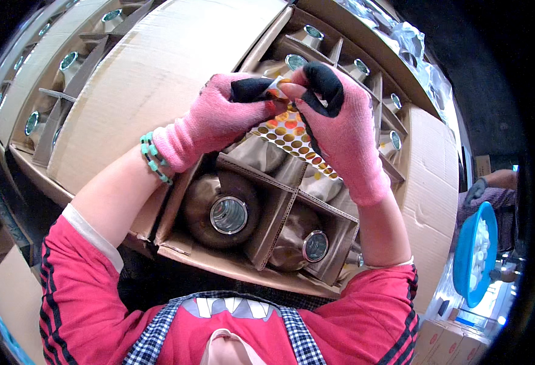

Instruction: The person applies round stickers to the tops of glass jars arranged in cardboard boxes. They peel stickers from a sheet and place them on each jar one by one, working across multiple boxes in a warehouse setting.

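My left hand point(216, 112), in a pink knit glove with dark fingertips, is closed on the upper edge of a sheet of round gold stickers point(289, 135). Facing it, my right hand point(346, 118), gloved alike, pinches at the same edge, some bare fingertip showing. Whether a single sticker is between its fingers is too small to tell. The sheet hangs down between both hands, above an open cardboard box point(210, 257). Round brown bottles with clear threaded necks, such as the near-left bottle point(219, 210), stand in its compartments, split by cardboard dividers point(267, 234).
A broad cardboard flap point(152, 79) slopes left of the box, another flap point(428, 164) right. More bottles fill a second box point(42, 146) at far left. Clear plastic wrap point(410, 42) lies beyond. At right, a blue basin point(467, 255) holds small white pieces, near another person's gloved hand point(475, 190).
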Demonstrator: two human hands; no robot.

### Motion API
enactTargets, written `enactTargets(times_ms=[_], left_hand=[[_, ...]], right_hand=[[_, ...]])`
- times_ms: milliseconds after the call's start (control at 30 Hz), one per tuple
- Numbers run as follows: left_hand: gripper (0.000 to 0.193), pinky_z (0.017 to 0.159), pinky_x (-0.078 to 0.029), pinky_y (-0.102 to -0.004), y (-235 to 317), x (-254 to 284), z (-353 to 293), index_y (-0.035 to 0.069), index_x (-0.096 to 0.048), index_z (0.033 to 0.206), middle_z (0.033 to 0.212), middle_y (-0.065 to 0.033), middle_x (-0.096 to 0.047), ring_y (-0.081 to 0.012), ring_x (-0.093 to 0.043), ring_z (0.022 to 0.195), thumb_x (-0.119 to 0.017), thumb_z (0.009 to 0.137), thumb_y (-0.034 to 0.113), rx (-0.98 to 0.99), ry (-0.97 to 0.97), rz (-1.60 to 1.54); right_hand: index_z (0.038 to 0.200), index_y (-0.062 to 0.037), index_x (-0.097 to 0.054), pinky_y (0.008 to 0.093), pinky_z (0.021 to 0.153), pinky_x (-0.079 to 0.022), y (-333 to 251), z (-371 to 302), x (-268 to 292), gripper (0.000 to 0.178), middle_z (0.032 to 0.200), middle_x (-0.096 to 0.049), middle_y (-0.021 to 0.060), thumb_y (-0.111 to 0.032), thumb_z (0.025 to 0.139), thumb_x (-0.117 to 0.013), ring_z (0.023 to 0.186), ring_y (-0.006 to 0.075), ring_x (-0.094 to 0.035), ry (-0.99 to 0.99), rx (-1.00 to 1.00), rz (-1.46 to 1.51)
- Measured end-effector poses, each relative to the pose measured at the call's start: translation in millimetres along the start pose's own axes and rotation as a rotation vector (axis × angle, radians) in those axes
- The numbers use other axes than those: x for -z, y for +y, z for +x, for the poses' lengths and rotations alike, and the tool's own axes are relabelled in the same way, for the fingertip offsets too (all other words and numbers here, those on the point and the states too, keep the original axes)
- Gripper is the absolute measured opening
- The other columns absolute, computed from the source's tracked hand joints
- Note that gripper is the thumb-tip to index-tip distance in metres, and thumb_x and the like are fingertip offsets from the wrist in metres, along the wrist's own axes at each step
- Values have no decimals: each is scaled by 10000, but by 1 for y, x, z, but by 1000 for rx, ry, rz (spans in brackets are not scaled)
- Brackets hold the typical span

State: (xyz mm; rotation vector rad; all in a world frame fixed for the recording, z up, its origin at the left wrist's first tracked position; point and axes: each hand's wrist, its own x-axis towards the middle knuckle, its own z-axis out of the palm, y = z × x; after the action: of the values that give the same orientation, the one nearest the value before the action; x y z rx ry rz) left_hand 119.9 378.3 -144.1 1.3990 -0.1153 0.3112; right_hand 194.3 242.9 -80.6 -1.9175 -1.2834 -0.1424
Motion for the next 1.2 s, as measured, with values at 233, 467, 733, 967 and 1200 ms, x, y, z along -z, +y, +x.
enactTargets(times_ms=[233, 467, 733, 967, 1200], left_hand=[[155, 693, -457, -210, 0, 7, 2, -4, -592, 901, 801, -12, -591, -64, -529, 746, -563, 772, 76, 21, -39, -3], [179, 704, -463, -220, 2, 5, 1, -22, -580, 923, 826, -42, -595, -85, -546, 758, -559, 768, 65, 55, -25, -59], [211, 675, -477, -239, -1, 1, 9, -25, -570, 930, 811, -59, -605, -108, -569, 731, -588, 761, 99, 97, 12, -112], [198, 610, -447, -203, 7, 1, 7, 0, -582, 908, 753, -24, -594, -71, -550, 679, -599, 757, 128, 147, 62, -58], [201, 622, -446, -201, 7, 1, 7, -9, -585, 903, 759, -23, -591, -70, -541, 677, -610, 745, 112, 157, 61, -112]], right_hand=[[715, -54, -531, 374, 590, -416, 3, 5, -5, 117, 659, -518, 133, -103, 628, -593, 653, 317, -515, 82, 228, -86], [745, -37, -556, 296, 656, -437, 7, 4, 2, 103, 750, -575, 91, -58, 662, -613, 710, 197, -554, 37, 171, -25], [812, -90, -625, 317, 736, -443, 243, 82, 94, 296, 870, -605, 101, -344, 662, -631, 793, 258, -567, 99, -404, -733], [1032, -132, -555, 421, 905, -338, 273, 89, 66, 366, 1164, -459, 86, -241, 684, -587, 1106, 333, -382, -481, -490, -1015], [1052, -151, -531, 460, 916, -303, 264, 80, 64, 359, 1234, -377, 121, -162, 694, -543, 1134, 339, -345, -217, -210, -1261]])
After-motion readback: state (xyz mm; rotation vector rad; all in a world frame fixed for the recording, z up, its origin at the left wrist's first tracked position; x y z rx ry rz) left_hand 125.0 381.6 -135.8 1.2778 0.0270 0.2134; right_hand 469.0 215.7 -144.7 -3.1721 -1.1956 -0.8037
